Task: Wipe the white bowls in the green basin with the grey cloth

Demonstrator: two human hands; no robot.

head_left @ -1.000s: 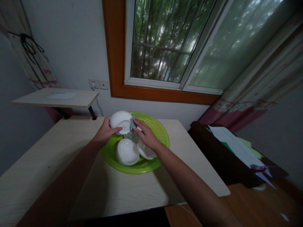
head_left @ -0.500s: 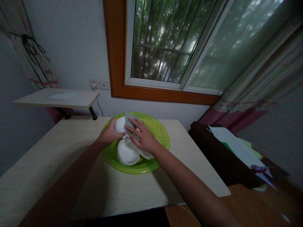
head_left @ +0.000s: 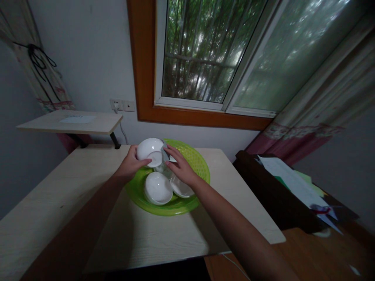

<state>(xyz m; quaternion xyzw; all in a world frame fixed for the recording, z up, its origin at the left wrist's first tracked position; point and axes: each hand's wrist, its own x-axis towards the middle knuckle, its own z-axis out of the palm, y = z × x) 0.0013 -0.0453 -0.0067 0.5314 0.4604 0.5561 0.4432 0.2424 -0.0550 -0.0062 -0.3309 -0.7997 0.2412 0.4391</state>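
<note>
My left hand (head_left: 128, 165) grips a white bowl (head_left: 148, 147) by its left side, above a round green plastic basket (head_left: 202, 168). The bowl is tilted so that its outside and foot ring face me. At the bowl's right edge, my right hand (head_left: 181, 168) presses a grey cloth (head_left: 165, 153) with bent fingers; part of the cloth is hidden by them. Below, in the basket, sits a white bowl (head_left: 158, 188) with its hollow upward. Another white dish (head_left: 181, 187) lies to its right, partly under my right wrist. Something clear, perhaps glass, shows beneath the held bowl.
The basket stands on a pale wooden table (head_left: 164, 238) near the wall. A small raised shelf (head_left: 99, 125) with a paper on it stands at the back left. Papers (head_left: 293, 179) lie on a dark piece of furniture at the right. A window (head_left: 202, 54) is behind.
The held bowl has turned, so more of its outside and foot now show. My right hand and the cloth have shifted right, to the bowl's edge.
</note>
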